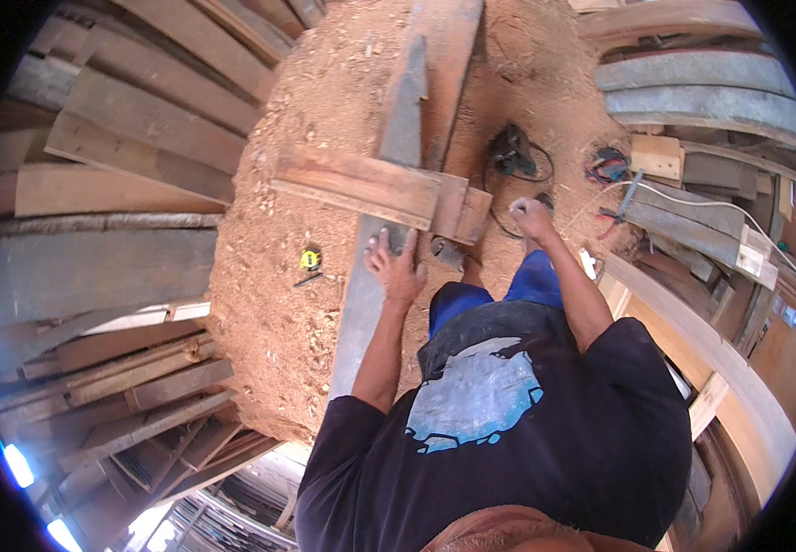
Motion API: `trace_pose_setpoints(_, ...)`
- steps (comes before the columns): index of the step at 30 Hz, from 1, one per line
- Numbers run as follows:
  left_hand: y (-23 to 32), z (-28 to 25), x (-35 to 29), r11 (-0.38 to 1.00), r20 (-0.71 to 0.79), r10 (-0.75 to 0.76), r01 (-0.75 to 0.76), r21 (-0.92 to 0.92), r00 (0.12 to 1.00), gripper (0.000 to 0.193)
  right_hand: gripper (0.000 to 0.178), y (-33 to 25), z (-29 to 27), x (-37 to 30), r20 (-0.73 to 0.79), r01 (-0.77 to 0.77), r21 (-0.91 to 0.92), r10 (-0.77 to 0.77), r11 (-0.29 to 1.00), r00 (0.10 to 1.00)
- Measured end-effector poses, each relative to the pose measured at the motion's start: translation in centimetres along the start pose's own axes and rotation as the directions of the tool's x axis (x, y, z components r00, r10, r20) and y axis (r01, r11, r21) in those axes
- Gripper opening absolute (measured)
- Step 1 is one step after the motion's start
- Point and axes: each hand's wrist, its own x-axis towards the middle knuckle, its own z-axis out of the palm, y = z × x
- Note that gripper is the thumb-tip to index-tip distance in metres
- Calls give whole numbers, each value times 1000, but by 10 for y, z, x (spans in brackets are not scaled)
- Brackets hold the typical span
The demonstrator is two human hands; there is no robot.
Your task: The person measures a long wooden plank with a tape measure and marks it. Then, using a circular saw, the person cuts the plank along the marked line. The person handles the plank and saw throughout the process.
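My left hand lies flat with its fingers spread on a long grey plank, just below a short reddish-brown board. That board rests crosswise over the plank. Two smaller wood pieces sit against its right end. Above my right knee, my right hand is closed, fingers curled in. Whether it holds anything is hidden. A dark power tool with a black cord lies on the ground beyond it. To the left of the plank are a yellow tape measure and a thin dark stick.
Sawdust and wood chips cover the ground. Many boards lean and lie along the left; more planks are stacked at the right. A red-and-dark tool lies near the right stack, with a pale cord beside it.
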Motion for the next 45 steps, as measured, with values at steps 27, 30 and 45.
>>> trace_pose_setpoints(27, -10, 5, 0, 1000, 148, 4, -4, 2, 989, 57, 42, 332, 195, 262, 451, 539, -635, -301, 553, 840)
trace_pose_setpoints(30, -11, 4, -2, 1000, 138, 2, 1, -20, 990, 58, 45, 377, 216, 292, 380, 504, -686, -333, 524, 863)
trace_pose_setpoints(45, -12, 6, -3, 993, 73, -20, 28, -116, 997, 55, 39, 376, 218, 342, 490, 551, -742, -253, 381, 835)
